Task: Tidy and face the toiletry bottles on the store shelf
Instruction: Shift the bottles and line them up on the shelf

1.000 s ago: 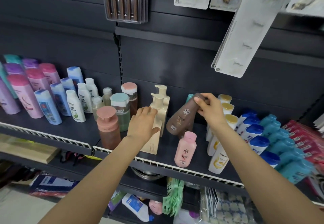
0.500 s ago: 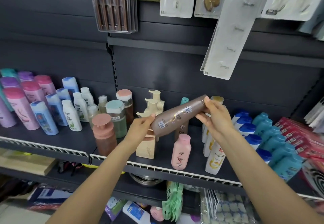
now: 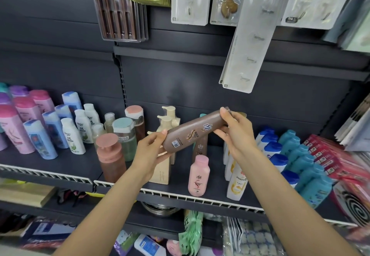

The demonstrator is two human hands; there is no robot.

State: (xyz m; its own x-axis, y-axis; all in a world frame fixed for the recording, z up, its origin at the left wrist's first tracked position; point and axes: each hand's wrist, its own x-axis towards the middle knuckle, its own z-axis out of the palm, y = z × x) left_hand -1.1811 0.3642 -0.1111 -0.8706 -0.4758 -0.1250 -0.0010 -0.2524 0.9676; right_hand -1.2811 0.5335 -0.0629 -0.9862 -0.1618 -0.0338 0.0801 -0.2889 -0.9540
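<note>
I hold the brown bottle [image 3: 192,133] in both hands above the shelf [image 3: 216,187], near its front edge. Its long axis slants, base down-left in my left hand [image 3: 149,153], cap up-right in my right hand [image 3: 235,133], label facing me. Both grips grasp it.

Both bare forearms reach up and forward from the bottom edge. The left hand [image 3: 150,151] curls its fingers and thumb around what it holds. The right hand [image 3: 235,130] is higher, its fingers bent in a pinch.
</note>
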